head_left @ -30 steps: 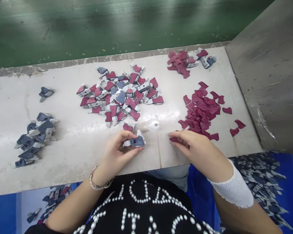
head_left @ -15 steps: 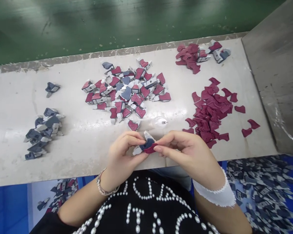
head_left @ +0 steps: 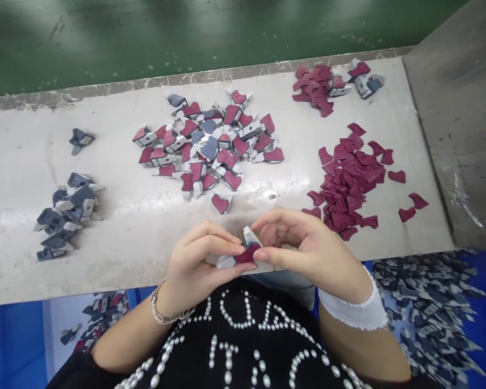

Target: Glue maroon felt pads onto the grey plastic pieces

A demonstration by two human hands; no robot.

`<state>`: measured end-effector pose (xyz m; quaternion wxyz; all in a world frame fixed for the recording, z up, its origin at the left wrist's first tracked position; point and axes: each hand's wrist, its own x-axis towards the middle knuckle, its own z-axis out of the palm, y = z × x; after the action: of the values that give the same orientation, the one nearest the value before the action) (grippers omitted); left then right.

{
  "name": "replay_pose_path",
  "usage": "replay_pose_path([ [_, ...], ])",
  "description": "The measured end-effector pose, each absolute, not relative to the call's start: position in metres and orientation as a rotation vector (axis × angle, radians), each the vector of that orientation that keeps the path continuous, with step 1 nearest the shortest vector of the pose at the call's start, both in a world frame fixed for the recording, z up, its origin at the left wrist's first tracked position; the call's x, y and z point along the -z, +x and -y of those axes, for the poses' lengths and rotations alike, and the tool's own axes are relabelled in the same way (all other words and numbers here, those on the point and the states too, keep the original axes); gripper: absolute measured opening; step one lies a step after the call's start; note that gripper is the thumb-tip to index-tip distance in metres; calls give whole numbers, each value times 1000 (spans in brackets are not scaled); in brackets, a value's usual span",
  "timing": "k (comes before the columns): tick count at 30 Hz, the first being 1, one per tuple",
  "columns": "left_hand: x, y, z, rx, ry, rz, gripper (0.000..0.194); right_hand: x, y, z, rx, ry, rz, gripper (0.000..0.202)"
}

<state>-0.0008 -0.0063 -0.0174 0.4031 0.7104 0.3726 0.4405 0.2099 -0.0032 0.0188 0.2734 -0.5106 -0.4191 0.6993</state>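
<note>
Between my hands, just above the table's near edge, is a small grey and dark blue plastic part (head_left: 251,236) with a maroon cover piece (head_left: 246,253) lying over its face. My left hand (head_left: 202,256) pinches the part between thumb and fingers from the left. The thumb of my right hand (head_left: 303,246) presses the maroon piece at its right end, while the fingers curl behind the part. Right of my hands lies a heap of loose maroon pieces (head_left: 354,173). Ahead is a pile of grey-blue parts (head_left: 208,148), many with maroon faces.
Grey-blue parts without maroon (head_left: 65,216) lie at the left, and one stands apart (head_left: 81,139). A smaller maroon heap (head_left: 314,89) sits at the back right. Below the table are blue bins (head_left: 16,340) with parts. A metal panel (head_left: 461,119) bounds the right side.
The maroon piece has turned from the part's lower edge to lie over its face. My right fingers have loosened from a pinch, the thumb still pressing. The view has shifted slightly.
</note>
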Motion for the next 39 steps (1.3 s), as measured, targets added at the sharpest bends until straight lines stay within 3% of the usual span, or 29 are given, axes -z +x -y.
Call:
replay_pose_path([
  [4,9,-4,6,-1091,1808,-887,27,-24,213,6,-1943,-1191,1272,15],
  [8,3,-5,6,-1090,1868,-849,27,-31,211,11,-1781,-1202,1440,8],
  [12,3,-4,8,-1098,1880,-843,27,-36,209,15,-1615,-1243,1599,9],
  [23,-2,-5,6,-1030,1802,-791,31,-44,209,20,-1541,-1241,1812,12],
  [28,3,-1,11,-1063,1733,-894,26,-44,200,25,-1318,-1346,1925,15],
  [36,3,-3,17,-817,1725,-1130,27,-38,200,28,-1097,-1239,2253,43],
  [39,0,-1,21,-877,1761,-1093,23,-41,204,27,-1016,-1173,2351,50],
])
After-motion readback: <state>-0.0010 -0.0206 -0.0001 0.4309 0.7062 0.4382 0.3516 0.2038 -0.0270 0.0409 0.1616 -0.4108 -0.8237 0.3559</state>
